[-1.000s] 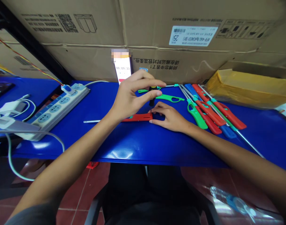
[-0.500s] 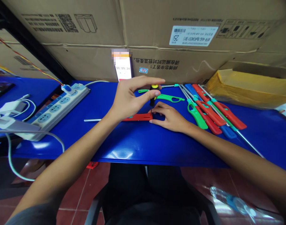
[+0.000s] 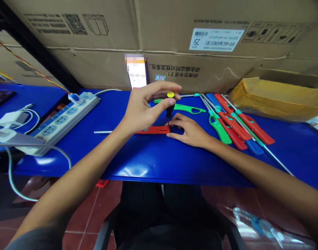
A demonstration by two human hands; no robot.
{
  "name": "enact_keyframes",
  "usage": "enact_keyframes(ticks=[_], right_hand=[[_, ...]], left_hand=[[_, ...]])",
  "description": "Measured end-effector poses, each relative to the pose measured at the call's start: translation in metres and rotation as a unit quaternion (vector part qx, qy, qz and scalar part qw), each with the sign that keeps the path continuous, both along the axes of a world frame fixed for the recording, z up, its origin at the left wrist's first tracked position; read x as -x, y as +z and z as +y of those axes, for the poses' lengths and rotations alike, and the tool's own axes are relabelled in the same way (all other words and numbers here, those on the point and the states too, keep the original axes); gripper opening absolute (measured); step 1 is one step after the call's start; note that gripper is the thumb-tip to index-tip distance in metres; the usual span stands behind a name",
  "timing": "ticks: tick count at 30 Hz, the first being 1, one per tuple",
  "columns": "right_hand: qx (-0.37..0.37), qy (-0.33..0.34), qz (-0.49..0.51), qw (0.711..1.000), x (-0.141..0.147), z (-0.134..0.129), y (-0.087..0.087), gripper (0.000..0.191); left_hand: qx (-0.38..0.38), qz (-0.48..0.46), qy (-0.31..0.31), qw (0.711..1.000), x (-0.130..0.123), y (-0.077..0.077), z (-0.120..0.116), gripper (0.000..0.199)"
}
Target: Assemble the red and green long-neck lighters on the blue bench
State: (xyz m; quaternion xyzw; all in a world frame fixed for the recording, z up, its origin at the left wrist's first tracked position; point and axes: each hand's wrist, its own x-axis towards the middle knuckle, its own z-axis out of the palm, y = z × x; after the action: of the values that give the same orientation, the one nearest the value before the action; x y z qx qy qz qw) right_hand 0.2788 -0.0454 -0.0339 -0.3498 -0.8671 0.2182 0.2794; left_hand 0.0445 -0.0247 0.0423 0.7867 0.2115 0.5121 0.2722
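My left hand is closed on a black screwdriver with a yellow cap, thumb and fingers round its handle. The screwdriver stands upright, its tip at the right end of a red lighter lying flat on the blue table. A metal rod extends from the lighter to the left. My right hand is closed at the lighter's right end, fingertips beside the screwdriver's tip. Behind both hands lies a green lighter, partly hidden by my left hand.
Several red, green and blue lighters are piled on the right, before an open cardboard box. A phone showing a timer leans on the large carton. A power strip with cables lies left.
The fingers of my left hand have shifted slightly around the screwdriver's handle, and its yellow cap shows more fully. My right hand and the red lighter are nearly unchanged.
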Motion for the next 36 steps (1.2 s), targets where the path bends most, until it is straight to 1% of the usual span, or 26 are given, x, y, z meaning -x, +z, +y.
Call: enact_keyframes(ticks=[3,5,8,10,14,17,25,28,30,34,36], right_hand=[[-0.006,-0.003,-0.008,1.000,0.000,0.000,0.000,0.031],[-0.009,-0.005,-0.007,1.000,0.000,0.000,-0.001,0.031],[-0.011,-0.007,-0.007,1.000,0.001,0.000,-0.001,0.030],[-0.012,-0.008,-0.013,1.000,0.001,-0.001,0.000,0.031],[-0.033,-0.007,-0.034,0.999,0.002,-0.004,0.001,0.032],[-0.058,-0.014,-0.055,0.997,0.003,-0.006,0.001,0.032],[-0.055,-0.001,-0.054,0.997,0.002,-0.003,0.001,0.031],[-0.055,0.000,-0.051,0.997,0.002,-0.004,0.002,0.032],[-0.058,-0.003,-0.051,0.997,0.002,-0.005,0.002,0.032],[-0.066,-0.011,-0.058,0.996,0.002,-0.004,0.000,0.030],[-0.066,-0.009,-0.059,0.996,0.002,-0.004,0.000,0.030]], left_hand=[[0.007,0.015,-0.020,1.000,0.002,0.001,0.000,0.042],[-0.008,0.026,-0.007,1.000,0.002,0.001,0.003,0.040],[-0.034,0.010,0.027,0.999,0.000,-0.002,0.006,0.036],[-0.028,-0.008,0.031,0.999,-0.001,-0.003,0.005,0.036],[0.034,-0.035,-0.005,0.999,-0.002,-0.003,0.000,0.039],[0.061,-0.041,-0.023,0.997,0.000,-0.003,-0.001,0.040],[0.071,-0.007,-0.071,0.995,0.007,0.004,0.003,0.041],[0.069,0.006,-0.082,0.994,0.007,0.004,0.004,0.043],[0.057,0.010,-0.071,0.996,0.006,0.002,0.005,0.043],[0.005,0.009,-0.003,1.000,0.003,-0.006,0.009,0.040],[-0.009,0.001,0.015,1.000,0.002,-0.009,0.011,0.041]])
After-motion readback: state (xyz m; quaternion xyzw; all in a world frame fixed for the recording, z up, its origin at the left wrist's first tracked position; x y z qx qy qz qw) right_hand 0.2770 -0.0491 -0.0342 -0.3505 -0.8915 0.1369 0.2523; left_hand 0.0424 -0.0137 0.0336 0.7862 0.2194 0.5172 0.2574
